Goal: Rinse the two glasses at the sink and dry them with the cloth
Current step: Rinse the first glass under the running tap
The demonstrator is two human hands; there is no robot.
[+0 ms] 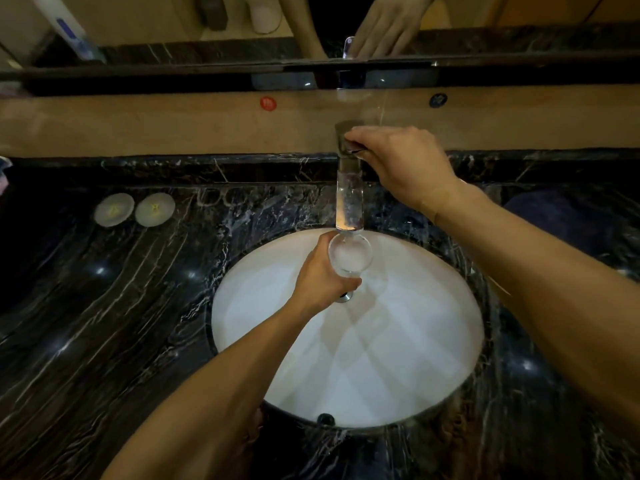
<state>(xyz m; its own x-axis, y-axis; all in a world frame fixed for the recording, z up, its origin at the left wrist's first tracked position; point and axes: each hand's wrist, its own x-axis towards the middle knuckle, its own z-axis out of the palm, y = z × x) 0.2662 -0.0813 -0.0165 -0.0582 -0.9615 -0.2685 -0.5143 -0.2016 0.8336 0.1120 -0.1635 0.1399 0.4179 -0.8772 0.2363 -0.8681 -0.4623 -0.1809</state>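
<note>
My left hand grips a clear glass upright over the white oval sink, right under the end of the faucet spout. Water foams inside the glass. My right hand rests on the faucet handle at the back of the basin, fingers closed over it. A second glass is not visible. A dark folded cloth lies on the counter at the right, in shadow.
Dark veined marble counter surrounds the basin. Two round white coasters lie at the back left. A mirror above the ledge reflects my hand. The drain sits just below the glass.
</note>
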